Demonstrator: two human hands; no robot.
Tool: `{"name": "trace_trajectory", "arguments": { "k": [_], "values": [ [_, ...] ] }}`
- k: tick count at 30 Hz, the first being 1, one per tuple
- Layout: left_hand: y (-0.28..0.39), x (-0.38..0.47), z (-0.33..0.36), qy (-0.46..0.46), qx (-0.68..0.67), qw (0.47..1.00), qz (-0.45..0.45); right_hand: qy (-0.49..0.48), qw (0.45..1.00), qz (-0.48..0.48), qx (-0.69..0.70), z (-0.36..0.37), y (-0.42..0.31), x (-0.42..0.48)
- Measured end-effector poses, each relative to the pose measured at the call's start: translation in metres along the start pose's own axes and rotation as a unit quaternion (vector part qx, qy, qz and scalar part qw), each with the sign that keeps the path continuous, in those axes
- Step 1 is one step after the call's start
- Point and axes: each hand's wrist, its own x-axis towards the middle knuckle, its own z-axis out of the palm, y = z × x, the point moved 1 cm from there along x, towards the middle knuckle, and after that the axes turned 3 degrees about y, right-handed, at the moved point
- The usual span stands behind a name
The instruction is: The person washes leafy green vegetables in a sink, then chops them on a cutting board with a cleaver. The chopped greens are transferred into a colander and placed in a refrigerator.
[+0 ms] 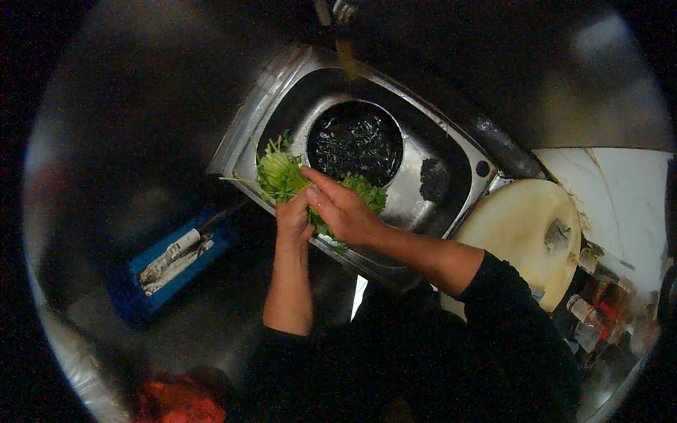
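A bunch of leafy green herbs [277, 169], similar to coriander, is held over the near edge of the metal sink [404, 209]. Its pale stems stick out on the left, and leaves spread out beneath my right hand. My left hand [293, 217] is closed around the bunch from below. Across it lies my right hand [346, 211], gripping the herbs, with its fingers pointing left and touching the left thumb. Just beyond the hands, a round metal bowl [403, 140] of rippling water stands in the basin. Both palms are hidden.
A dark scouring pad [435, 180] lies in the basin's right side. At the back hangs a yellowish hose [346, 58]. To the right are a round cutting board [508, 222] and several jars [582, 309]. A blue container [158, 261] sits lower left, near a red bag-like thing [180, 399].
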Motion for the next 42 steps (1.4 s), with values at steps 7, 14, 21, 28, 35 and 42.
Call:
{"name": "trace_trajectory", "arguments": {
  "k": [7, 14, 21, 28, 35, 42],
  "values": [
    [0.017, -0.008, 0.009, -0.054, 0.028, 0.998, 0.02, 0.06, 0.995, -0.018, 0.072, -0.014, 0.013, 0.013],
    [0.041, -0.018, 0.0, 0.032, 0.103, 0.993, 0.048, 0.132, 0.907, 0.083, -0.392, -0.109, 0.082, 0.084],
    [0.066, -0.032, -0.005, -0.002, 0.195, 0.973, 0.125, 0.079, 0.895, 0.272, -0.345, -0.1, 0.171, 0.126],
    [0.052, -0.037, -0.005, -0.001, 0.171, 0.981, 0.095, 0.108, 0.913, 0.296, 0.26, -0.059, 0.207, 0.167],
    [0.042, -0.022, -0.005, 0.034, 0.137, 0.988, 0.058, 0.006, 0.877, 0.277, 0.393, -0.055, 0.154, 0.167],
    [0.031, -0.003, 0.013, 0.013, 0.099, 0.992, 0.072, -0.054, 0.873, 0.283, 0.393, -0.058, 0.063, 0.1]
  ]
}}
